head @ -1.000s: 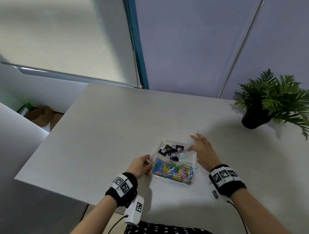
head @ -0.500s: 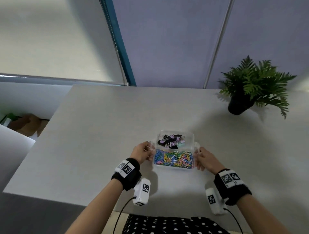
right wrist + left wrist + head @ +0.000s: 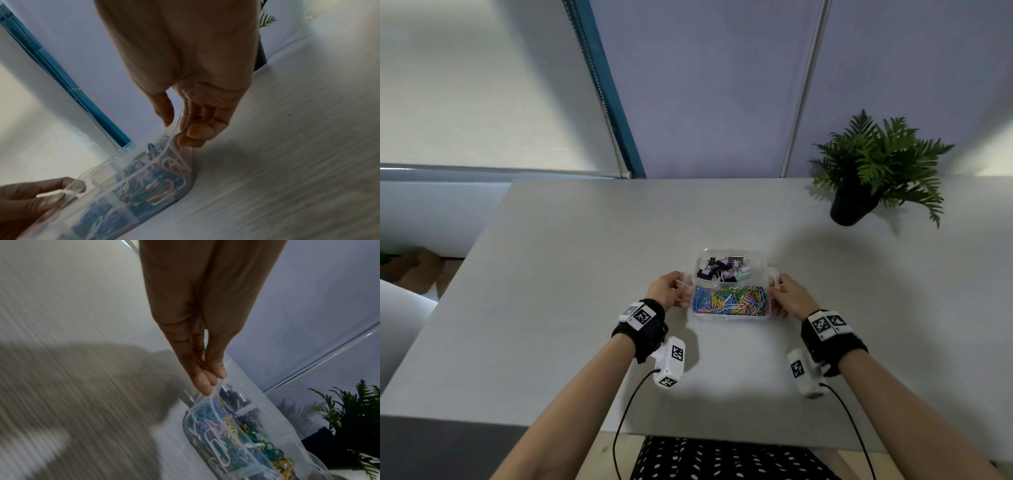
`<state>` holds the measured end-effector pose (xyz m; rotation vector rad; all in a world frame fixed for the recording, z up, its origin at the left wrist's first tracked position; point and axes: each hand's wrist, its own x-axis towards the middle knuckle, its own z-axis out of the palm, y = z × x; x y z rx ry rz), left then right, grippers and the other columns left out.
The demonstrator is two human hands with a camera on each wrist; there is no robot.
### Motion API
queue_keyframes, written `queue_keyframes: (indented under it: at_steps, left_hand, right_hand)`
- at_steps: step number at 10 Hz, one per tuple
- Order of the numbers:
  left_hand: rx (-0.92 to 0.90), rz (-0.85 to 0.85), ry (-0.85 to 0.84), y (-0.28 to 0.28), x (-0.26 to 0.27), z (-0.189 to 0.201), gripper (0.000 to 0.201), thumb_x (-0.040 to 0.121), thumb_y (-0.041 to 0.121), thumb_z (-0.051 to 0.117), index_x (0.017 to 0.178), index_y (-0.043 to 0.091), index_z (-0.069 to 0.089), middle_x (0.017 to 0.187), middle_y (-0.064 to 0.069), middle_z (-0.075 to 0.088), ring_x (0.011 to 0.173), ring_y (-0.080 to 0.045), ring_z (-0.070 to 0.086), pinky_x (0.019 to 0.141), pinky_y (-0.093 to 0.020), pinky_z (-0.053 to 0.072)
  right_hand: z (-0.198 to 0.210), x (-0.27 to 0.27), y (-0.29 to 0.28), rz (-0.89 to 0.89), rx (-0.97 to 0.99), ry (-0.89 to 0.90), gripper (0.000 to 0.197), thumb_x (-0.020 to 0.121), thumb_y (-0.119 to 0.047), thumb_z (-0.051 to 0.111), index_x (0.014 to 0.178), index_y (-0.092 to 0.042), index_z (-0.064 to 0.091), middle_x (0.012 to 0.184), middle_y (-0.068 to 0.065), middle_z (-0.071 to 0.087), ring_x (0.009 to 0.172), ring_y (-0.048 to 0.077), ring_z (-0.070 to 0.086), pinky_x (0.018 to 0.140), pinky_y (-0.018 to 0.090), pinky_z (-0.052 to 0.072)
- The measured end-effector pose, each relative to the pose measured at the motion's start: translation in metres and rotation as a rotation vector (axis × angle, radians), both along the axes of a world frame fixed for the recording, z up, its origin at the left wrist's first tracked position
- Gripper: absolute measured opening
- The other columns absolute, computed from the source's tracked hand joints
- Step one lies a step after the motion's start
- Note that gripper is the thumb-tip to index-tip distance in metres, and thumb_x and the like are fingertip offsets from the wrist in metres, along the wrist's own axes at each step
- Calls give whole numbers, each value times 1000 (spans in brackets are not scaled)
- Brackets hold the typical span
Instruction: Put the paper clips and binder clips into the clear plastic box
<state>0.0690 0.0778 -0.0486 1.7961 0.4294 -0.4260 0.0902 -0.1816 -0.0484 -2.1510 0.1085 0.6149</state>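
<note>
The clear plastic box (image 3: 759, 256) sits on the table in front of me. Its far compartment holds black, purple and mint binder clips (image 3: 722, 269). Its near compartment holds several coloured paper clips (image 3: 729, 301). My left hand (image 3: 683, 287) pinches the clear side flap on the box's left. My right hand (image 3: 776, 291) pinches the flap on its right. In the left wrist view the left hand (image 3: 212, 381) holds the flap (image 3: 205, 396) between thumb and fingers above the paper clips (image 3: 226, 434). The right wrist view shows my right hand (image 3: 176, 129) gripping the right flap (image 3: 170, 131).
A potted fern (image 3: 849, 205) stands at the back right of the grey table (image 3: 571, 274). The table's left edge drops off to the floor. A window blind and a wall rise behind the table's far edge.
My right hand has come off the box's far right corner and now pinches its right side flap. The left hand stays on the left flap. The box now lies square to me.
</note>
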Motion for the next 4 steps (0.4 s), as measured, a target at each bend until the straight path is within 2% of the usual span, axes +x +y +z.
queue_keyframes:
  at_steps: [1,2,3,4]
  left_hand:
    - [7,-5,7,1,-1,2,26,88,-13,45,77,9,52,69,-8,53,48,-11,57,42,-18,52]
    - [7,-23,-7,1,-4,6,21,89,-15,41,91,4,51,69,-9,54,49,-11,59,42,-18,52]
    - [-18,-10,-21,6,-11,10,24,89,-16,38,91,4,51,73,-10,56,61,-19,58,44,-19,54]
    - [6,27,-59,20,-25,9,27,91,-9,39,82,12,53,74,-8,60,63,-21,58,47,-18,54]
  right_hand:
    - [0,-2,0,-10,4,-4,14,94,-18,46,97,-5,45,68,4,57,51,17,54,41,21,43]
    - [-2,-6,-3,-35,26,-13,19,94,-25,45,90,-7,42,66,6,58,51,20,53,46,26,42]
    - [-6,-15,-12,-53,24,-15,18,95,-25,44,87,-9,46,61,6,58,50,20,53,46,24,43]
    - [-14,-36,-32,-16,31,-29,15,93,-16,47,78,-13,49,61,5,59,49,17,54,49,24,45]
